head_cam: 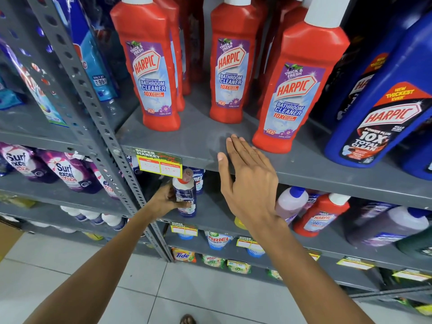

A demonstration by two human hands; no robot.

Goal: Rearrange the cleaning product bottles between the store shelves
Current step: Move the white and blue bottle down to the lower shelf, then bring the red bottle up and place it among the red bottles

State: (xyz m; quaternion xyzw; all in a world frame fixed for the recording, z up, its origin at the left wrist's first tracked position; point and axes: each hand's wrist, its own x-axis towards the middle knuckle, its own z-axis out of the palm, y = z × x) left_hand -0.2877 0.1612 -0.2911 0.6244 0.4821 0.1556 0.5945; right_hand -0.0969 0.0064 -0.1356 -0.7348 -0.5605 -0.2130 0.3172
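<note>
Nearest, at seven o'clock, the left hand point(164, 198) is wrapped round a small blue Domex bottle point(187, 195) on the lower shelf point(210, 213), probably light, rigid, slick plastic best held mid-body, while the right hand point(247, 181) hovers open-fingered before the upper shelf point(187, 141) near red Harpic bottles point(292, 94).

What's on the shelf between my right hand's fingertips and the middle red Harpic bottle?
Nothing: in the head view, bare grey shelf runs from the right hand to the middle red Harpic bottle.
</note>
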